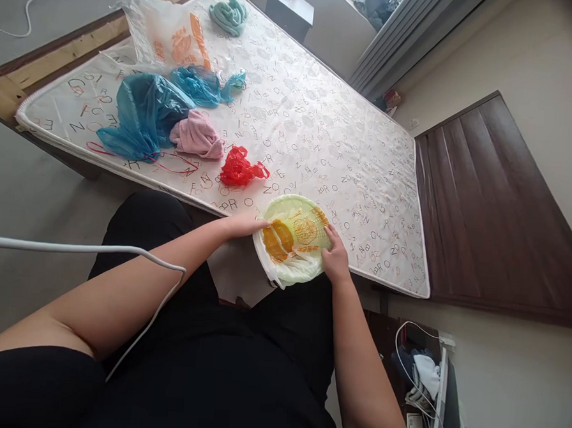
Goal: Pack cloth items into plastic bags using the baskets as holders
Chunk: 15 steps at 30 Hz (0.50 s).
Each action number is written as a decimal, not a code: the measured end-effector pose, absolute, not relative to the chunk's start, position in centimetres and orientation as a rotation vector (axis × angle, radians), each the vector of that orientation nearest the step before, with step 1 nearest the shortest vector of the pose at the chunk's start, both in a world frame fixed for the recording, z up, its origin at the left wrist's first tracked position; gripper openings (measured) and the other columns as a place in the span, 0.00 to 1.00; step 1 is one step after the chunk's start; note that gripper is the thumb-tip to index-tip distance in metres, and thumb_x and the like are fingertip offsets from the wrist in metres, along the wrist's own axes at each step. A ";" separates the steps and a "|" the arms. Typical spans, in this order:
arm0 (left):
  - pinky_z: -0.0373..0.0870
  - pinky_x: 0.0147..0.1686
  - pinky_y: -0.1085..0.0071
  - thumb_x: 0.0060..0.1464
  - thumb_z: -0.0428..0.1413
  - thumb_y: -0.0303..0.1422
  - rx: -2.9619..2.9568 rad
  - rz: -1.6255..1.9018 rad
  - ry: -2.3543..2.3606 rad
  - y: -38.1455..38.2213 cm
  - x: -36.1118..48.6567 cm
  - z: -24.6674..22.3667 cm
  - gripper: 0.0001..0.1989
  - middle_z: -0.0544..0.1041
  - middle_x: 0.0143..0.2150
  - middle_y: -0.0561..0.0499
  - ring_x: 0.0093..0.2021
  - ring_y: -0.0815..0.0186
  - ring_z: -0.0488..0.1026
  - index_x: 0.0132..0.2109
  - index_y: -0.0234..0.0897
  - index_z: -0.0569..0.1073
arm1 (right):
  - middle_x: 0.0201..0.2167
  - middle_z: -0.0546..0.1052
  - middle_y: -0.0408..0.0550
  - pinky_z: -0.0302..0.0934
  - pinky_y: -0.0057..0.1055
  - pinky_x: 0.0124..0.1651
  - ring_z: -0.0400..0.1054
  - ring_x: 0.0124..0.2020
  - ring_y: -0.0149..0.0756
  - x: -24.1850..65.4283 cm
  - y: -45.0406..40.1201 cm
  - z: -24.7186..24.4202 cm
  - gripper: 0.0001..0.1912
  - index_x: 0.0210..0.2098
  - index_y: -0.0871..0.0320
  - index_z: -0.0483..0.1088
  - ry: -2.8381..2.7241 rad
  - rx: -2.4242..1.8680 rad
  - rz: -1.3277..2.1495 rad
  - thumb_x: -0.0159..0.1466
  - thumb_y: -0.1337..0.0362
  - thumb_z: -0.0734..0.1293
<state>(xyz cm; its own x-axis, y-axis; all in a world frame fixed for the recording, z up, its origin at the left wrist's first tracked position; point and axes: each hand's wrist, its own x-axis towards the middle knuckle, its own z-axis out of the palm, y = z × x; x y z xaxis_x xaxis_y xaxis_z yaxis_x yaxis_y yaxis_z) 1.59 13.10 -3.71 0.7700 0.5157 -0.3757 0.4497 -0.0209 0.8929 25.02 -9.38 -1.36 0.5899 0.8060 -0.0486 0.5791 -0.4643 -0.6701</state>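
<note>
Between my knees, at the mattress edge, I hold a round pale-green bin (298, 205) lined with a thin plastic bag (306, 230) printed in orange. My left hand (248, 225) grips the left side of the rim, its thumb over the bag's edge and its other fingers mostly hidden. On the opposite side, my right hand (336, 253) is closed on the rim and the bag. A crumpled red plastic bag (241, 167) lies on the mattress just beyond the bin. Beside it is a bunched pink towel (197, 134).
On the bare mattress (314, 123) also lie blue plastic bags (150, 108), a white bag with orange print (166, 32) and a green towel (228, 15). A dark headboard (497, 212) stands at right. A white cable (73, 246) crosses my left arm.
</note>
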 end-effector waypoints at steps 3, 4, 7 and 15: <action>0.61 0.66 0.60 0.51 0.61 0.56 1.706 0.097 0.823 14.9 1.1 -3.4 0.43 0.71 0.66 0.41 0.67 0.45 0.66 0.68 0.37 0.67 | 0.71 0.61 0.43 0.47 0.42 0.75 0.53 0.72 0.37 26.9 -7.9 -1.4 0.35 0.61 0.53 0.71 -1.214 -2.109 0.531 0.55 0.73 0.58; 0.57 0.68 0.60 0.50 0.61 0.56 1.699 0.160 0.854 15.4 1.2 -3.5 0.47 0.65 0.70 0.40 0.70 0.46 0.61 0.71 0.36 0.62 | 0.70 0.62 0.42 0.48 0.42 0.75 0.54 0.72 0.36 27.4 -7.3 -1.4 0.33 0.59 0.53 0.73 -1.277 -2.093 0.530 0.55 0.74 0.57; 0.54 0.69 0.61 0.51 0.62 0.48 1.610 0.279 0.861 16.0 2.4 -4.1 0.51 0.57 0.74 0.38 0.73 0.50 0.55 0.75 0.34 0.53 | 0.69 0.65 0.42 0.50 0.48 0.74 0.56 0.71 0.39 28.3 -5.2 -1.0 0.30 0.53 0.52 0.76 -1.497 -2.156 0.407 0.56 0.76 0.57; 0.60 0.67 0.66 0.51 0.54 0.28 1.603 0.224 0.751 14.3 4.7 -5.0 0.42 0.65 0.71 0.44 0.68 0.57 0.64 0.73 0.37 0.57 | 0.59 0.75 0.51 0.58 0.43 0.68 0.64 0.65 0.43 21.7 0.1 -2.4 0.19 0.55 0.54 0.75 -2.556 -1.996 0.536 0.69 0.68 0.59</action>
<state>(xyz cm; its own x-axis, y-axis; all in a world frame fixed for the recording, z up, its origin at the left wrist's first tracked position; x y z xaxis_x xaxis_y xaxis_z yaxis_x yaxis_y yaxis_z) 4.68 14.26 -4.96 0.7660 0.5810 -0.2749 0.3357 0.0032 0.9420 21.71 0.06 -2.36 -0.2561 0.9157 -0.3098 0.9630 0.2137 -0.1644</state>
